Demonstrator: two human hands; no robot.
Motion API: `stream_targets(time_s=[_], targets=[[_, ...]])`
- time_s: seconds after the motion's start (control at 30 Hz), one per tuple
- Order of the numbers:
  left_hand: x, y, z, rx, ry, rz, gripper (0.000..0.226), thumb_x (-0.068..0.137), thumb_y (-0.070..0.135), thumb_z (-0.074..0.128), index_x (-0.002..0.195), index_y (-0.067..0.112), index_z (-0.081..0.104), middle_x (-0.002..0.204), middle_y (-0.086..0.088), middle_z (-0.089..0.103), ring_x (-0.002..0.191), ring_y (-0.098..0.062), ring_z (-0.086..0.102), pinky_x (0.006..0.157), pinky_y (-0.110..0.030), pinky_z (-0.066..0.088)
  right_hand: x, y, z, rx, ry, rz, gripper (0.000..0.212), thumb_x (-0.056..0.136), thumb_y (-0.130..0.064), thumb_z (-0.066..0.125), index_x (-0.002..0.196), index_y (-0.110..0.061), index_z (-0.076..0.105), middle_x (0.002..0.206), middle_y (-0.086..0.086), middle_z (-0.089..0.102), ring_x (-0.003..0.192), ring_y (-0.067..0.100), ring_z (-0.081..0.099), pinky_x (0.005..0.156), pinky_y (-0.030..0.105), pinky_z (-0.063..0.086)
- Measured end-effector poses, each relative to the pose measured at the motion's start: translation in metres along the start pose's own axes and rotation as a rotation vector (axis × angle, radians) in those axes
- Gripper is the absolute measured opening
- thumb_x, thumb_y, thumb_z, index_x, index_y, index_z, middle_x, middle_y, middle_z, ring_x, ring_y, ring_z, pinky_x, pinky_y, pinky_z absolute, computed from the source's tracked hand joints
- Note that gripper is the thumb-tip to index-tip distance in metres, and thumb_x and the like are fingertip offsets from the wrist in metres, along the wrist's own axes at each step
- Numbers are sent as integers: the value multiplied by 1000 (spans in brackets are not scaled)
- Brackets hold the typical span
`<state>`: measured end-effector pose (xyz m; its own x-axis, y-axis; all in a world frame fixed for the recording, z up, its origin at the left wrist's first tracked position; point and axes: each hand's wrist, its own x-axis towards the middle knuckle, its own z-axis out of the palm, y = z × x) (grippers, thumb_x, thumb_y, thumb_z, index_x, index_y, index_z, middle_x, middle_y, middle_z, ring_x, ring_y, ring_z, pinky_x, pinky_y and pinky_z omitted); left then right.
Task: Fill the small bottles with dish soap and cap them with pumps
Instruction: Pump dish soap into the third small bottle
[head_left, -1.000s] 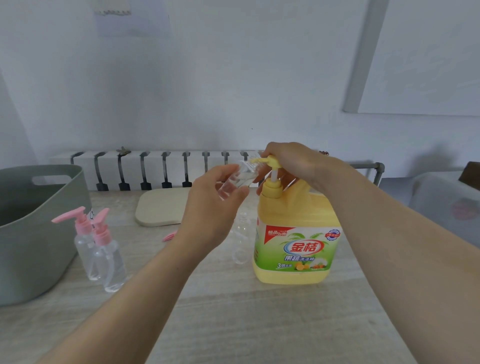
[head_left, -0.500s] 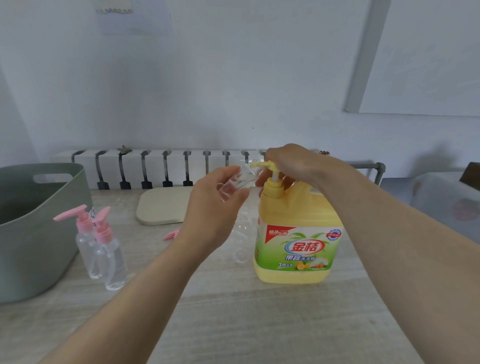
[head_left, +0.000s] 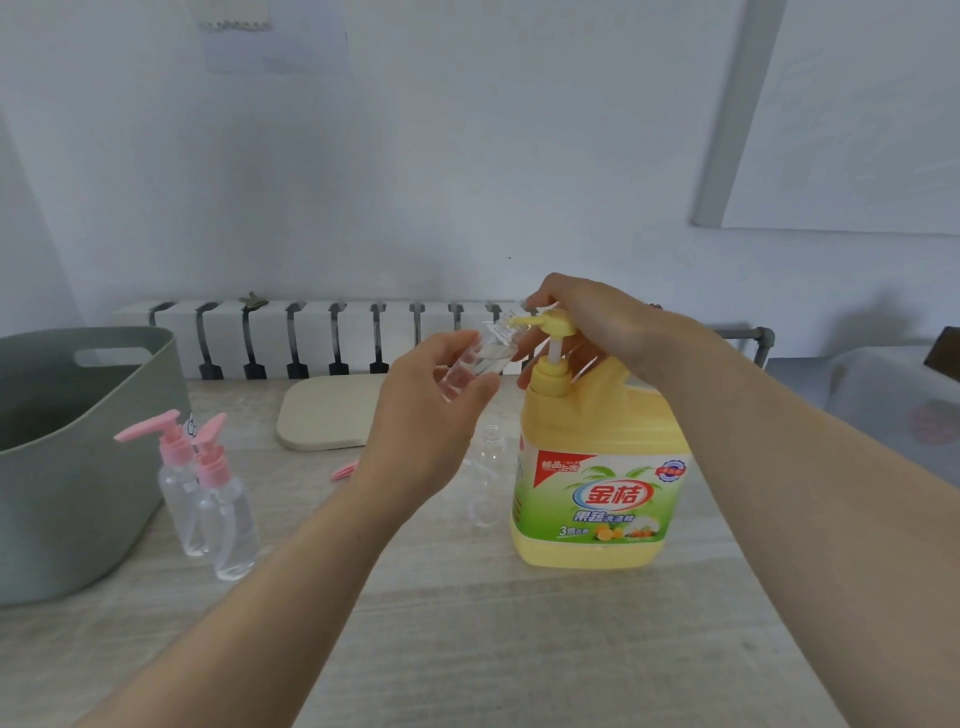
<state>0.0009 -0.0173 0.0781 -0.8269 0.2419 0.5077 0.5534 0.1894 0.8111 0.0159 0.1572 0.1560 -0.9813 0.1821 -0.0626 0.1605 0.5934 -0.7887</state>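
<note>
- My left hand (head_left: 434, 400) holds the small bottle (head_left: 480, 361) up off the desk (head_left: 467, 623), fingers and thumb curled round its clear body. It sits just left of the dish soap jug (head_left: 597, 457), level with the top of the jug's pump.
- The bottle is tilted. Its long axis runs from the base in my palm up and to the right, so the open mouth faces the nozzle (head_left: 522, 322).
- My right hand (head_left: 592, 319) wraps the pump head (head_left: 557, 325), fingers curled over the top and thumb tucked below, beside the stem. A stretch of white stem shows above the collar, so I judge the head is raised with stroke to spare.
- The coming press turns on one thing: nozzle tip against bottle mouth. The tip seems to sit at or just inside the mouth, though clear plastic on a pale wall makes that hard to confirm.
- The nozzle will drop as I push down, so my left hand must sink with it or soap will run down the outside of the bottle.
- Nearer me, an open bottle (head_left: 487, 483) stands uncapped just beside the jug's left face, within easy reach of my left hand.
- A loose pink pump (head_left: 345, 470) lies on the desk beyond my left wrist.
- A pair of capped bottles (head_left: 228, 514) stands well apart to the left.
</note>
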Motion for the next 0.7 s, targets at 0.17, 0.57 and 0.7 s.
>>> stream_targets(time_s=[0.17, 0.57, 0.7], targets=[[0, 0, 1, 0, 6, 3, 39, 89, 19, 68, 126, 25, 60, 99, 26, 59, 88, 18, 53, 64, 4, 37, -2, -1, -2, 40, -26, 10, 54, 88, -45, 37, 94, -8, 76, 84, 11, 76, 85, 32, 71, 82, 33, 53], [0, 2, 3, -20, -2, 12, 39, 90, 16, 67, 128, 22, 61, 107, 14, 65, 90, 7, 57, 68, 2, 39, -4, -2, 6, -95, 158, -51, 62, 97, -29, 36, 43, -20, 64, 38, -18, 56, 60, 14, 49, 28, 8, 29], [0, 2, 3, 8, -8, 12, 40, 91, 18, 66, 130, 23, 59, 105, 13, 64, 93, 2, 58, 69, 3, 39, 1, 0, 5, -131, 139, -50, 38, 97, -18, 34, 64, -10, 52, 34, -17, 52, 60, 12, 46, 26, 8, 28]])
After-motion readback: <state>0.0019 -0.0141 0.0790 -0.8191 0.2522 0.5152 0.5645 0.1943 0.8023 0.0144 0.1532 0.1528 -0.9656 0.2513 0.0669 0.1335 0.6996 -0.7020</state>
